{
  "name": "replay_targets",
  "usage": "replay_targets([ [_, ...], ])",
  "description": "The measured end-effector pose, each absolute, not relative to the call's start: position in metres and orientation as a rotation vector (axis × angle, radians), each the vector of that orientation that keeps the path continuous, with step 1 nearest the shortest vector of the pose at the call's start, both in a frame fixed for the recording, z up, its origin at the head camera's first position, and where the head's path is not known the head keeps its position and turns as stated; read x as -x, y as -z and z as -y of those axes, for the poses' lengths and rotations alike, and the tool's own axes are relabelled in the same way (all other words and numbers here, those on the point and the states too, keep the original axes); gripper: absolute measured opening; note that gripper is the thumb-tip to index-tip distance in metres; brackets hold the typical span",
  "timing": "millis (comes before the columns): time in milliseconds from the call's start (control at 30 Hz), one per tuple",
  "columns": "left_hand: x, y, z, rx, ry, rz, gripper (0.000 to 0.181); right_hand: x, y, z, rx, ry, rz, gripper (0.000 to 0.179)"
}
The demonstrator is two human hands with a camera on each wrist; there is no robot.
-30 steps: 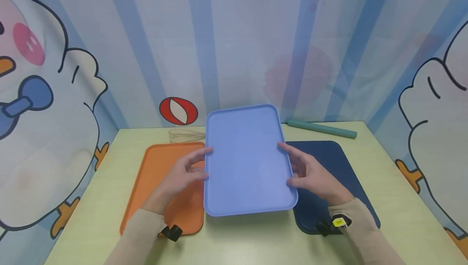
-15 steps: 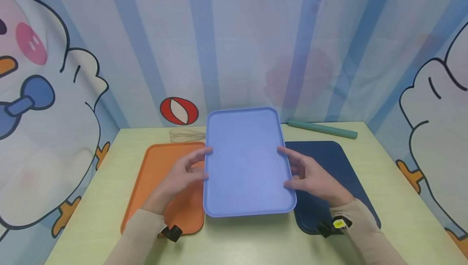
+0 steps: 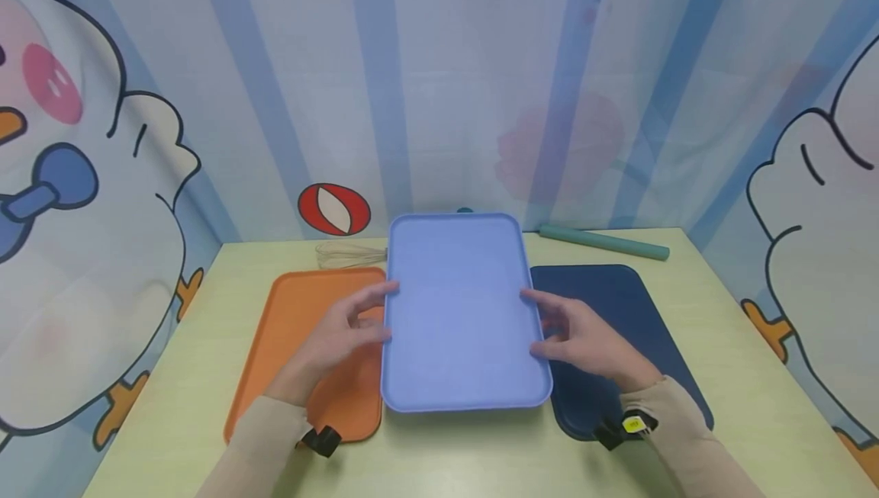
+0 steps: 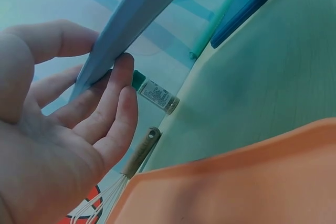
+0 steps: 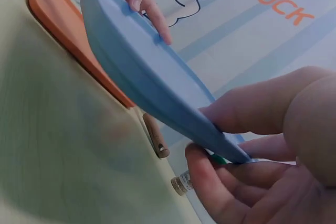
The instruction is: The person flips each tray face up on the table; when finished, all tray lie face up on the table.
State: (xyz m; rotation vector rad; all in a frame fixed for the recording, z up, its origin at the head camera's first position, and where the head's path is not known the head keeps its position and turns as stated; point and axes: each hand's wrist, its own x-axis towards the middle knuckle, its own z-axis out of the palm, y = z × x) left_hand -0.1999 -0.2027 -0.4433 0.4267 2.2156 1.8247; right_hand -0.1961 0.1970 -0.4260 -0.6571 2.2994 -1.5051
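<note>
At centre we see the light-blue tray [image 3: 467, 315], its sides pinched by our left hand [image 3: 339, 330] and right hand [image 3: 584, 338], above the table [image 3: 474, 460]; the orange tray [image 3: 295, 319], lower left, and navy tray [image 3: 618, 292], lower right, already lie flat, so we judge only the held one not yet down

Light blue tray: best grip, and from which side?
Both long rims of the light blue tray, near mid-length, one hand from each side, as the left hand and right hand hold it. Likely best: it's broad and shallow, and raised off the table, so fingers fit underneath.
</note>
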Motion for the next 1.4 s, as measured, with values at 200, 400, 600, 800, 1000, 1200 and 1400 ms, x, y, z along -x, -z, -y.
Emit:
replay_targets([
  [200,0.200,0.447,0.204,-0.436,-1.767,-2.265,0.064,0.197,0.431,-0.198,0.653,1.413,-2.356,0.080],
  [400,0.198,0.448,0.203,-0.422,-1.695,-2.326,0.061,0.199,0.435,-0.199,0.671,1.359,-2.382,0.080],
  [600,0.198,0.451,0.204,-0.420,-1.663,-2.322,0.063,0.201,0.437,-0.198,0.678,1.328,-2.404,0.078],
  [800,0.199,0.455,0.205,-0.418,-1.591,-2.353,0.061,0.203,0.441,-0.197,0.697,1.304,-2.401,0.075],
  [1000,0.199,0.459,0.202,-0.396,-1.508,-2.384,0.060,0.207,0.451,-0.198,0.700,1.264,-2.425,0.073],
  [1200,0.200,0.460,0.199,-0.351,-1.459,-2.390,0.058,0.210,0.460,-0.197,0.668,1.233,-2.467,0.071],
  [1400,0.200,0.459,0.196,-0.338,-1.392,-2.403,0.059,0.209,0.463,-0.195,0.594,1.226,-2.464,0.069],
])
